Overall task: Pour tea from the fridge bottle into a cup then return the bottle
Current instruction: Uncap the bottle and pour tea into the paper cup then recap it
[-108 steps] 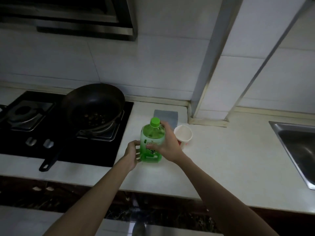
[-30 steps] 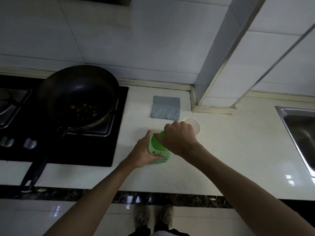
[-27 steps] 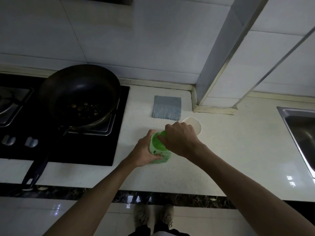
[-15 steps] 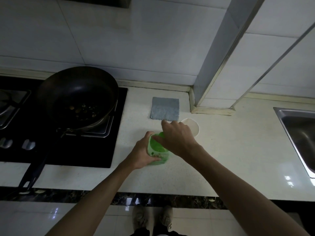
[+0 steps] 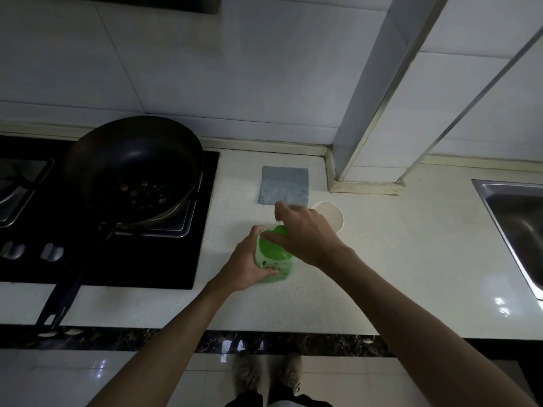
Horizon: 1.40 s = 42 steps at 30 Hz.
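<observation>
A green tea bottle (image 5: 271,259) stands upright on the white counter (image 5: 396,259). My left hand (image 5: 244,268) grips its body from the left. My right hand (image 5: 305,233) sits over the top, thumb and curled fingers around the green cap (image 5: 280,230), with the index finger sticking out towards the back. A white paper cup (image 5: 333,214) stands just behind and to the right of the bottle, partly hidden by my right hand. Whether the cap is loose cannot be told.
A grey cloth (image 5: 284,185) lies flat behind the cup. A black pan (image 5: 135,168) with food bits sits on the dark stove (image 5: 176,259) to the left, handle pointing at me. A steel sink (image 5: 517,218) is at the far right. A tiled pillar stands behind the cup.
My right hand moved from the bottle's side to the cap and has been turning on it; the index finger now sticks out. The left hand keeps its grip on the bottle.
</observation>
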Tool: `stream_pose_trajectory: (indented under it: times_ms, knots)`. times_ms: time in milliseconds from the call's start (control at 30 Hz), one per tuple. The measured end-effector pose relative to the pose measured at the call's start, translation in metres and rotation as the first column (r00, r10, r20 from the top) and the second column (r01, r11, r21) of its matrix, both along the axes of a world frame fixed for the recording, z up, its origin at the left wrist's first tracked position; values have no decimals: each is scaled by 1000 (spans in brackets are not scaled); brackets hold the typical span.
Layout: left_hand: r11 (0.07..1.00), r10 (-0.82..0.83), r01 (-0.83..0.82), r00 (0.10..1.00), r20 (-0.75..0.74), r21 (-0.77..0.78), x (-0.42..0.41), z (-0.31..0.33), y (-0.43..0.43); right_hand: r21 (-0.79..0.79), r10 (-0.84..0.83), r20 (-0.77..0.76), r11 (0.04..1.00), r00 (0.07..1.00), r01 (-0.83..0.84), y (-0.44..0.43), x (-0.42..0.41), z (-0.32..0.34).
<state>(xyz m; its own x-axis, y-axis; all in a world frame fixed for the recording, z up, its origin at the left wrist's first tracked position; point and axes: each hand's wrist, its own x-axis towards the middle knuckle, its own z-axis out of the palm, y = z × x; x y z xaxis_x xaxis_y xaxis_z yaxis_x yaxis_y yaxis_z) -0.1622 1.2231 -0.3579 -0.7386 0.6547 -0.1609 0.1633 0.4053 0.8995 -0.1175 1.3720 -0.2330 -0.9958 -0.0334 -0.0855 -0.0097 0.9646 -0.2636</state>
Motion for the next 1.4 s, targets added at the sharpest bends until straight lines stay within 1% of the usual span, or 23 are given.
stream_pose_trajectory:
  times_ms: [167, 267, 333, 400, 467, 533, 600, 700, 800, 900, 967, 1000, 1033, 1067, 1100, 1167, 1233, 1267, 1333, 1400]
  knots:
    - [1000, -13, 13, 1000, 7, -1, -1, 1, 1, -3, 253, -6, 967, 967, -253, 9, 4, 5]
    - [1000, -11, 11, 1000, 1, 0, -1, 1, 2, -17, 295, 20, 956, 955, -294, 13, 7, 0]
    - [1000, -8, 8, 1000, 8, -4, 0, 1, 2, -7, 232, -12, 973, 973, -232, 7, 7, -3]
    - [1000, -4, 4, 1000, 18, -5, 0, 1, 2, 32, 103, -36, 994, 994, -102, 2, 4, -8]
    - [1000, 0, 0, 1000, 25, -3, 0, 2, 2, 105, -12, -65, 994, 998, 19, -2, 1, -10]
    - [1000, -2, 2, 1000, 21, -3, 0, 2, 1, 168, -29, -104, 985, 994, 46, -2, 0, -11]
    - [1000, -4, 5, 1000, 15, -10, -1, 2, 1, 199, 48, -80, 980, 996, -31, -3, 1, -9]
    - [1000, 3, -3, 1000, 14, -10, -1, 2, 1, 181, 210, -67, 964, 975, -195, 1, 3, -3]
    - [1000, -7, 7, 1000, 2, 7, -2, 1, 1, 84, 336, -147, 942, 930, -326, 12, 8, -3]
    - [1000, -13, 13, 1000, -15, 25, -2, -1, 1, 17, 374, -264, 923, 889, -384, 23, 14, -9]
    - [999, -6, 7, 1000, -27, 31, -2, -3, 0, -92, 303, -369, 929, 878, -359, 27, 20, -13]
    - [1000, -4, 5, 1000, -25, 31, -2, -4, 0, -182, 214, -418, 933, 883, -312, 28, 26, -14]
    - [1000, -3, 4, 1000, -21, 25, -2, -5, 0, -294, 86, -450, 926, 889, -238, 29, 34, -19]
    - [1000, -2, 2, 1000, -18, 15, -3, -5, 1, -414, -67, -466, 898, 882, -151, 30, 44, -26]
    - [1000, 1, -1, 1000, -17, 0, -3, -6, 1, -523, -220, -466, 850, 857, -66, 31, 56, -36]
    - [1000, 10, -10, 1000, -6, -22, -3, -5, 1, -667, -453, -421, 742, 786, 70, 33, 82, -64]
    - [1000, 16, -16, 1000, 5, -16, -2, -3, 1, -727, -569, -320, 660, 758, 189, 34, 106, -99]
    - [1000, 19, -19, 1000, 3, -14, -1, -3, 1, -722, -600, -267, 643, 754, 255, 34, 117, -117]
    - [1000, 20, -20, 1000, -10, -14, 0, -2, 0, -654, -647, -182, 642, 741, 400, 37, 131, -150]
    - [1000, 24, -24, 1000, -20, -15, 0, -1, 1, -599, -703, -91, 605, 706, 525, 39, 136, -174]
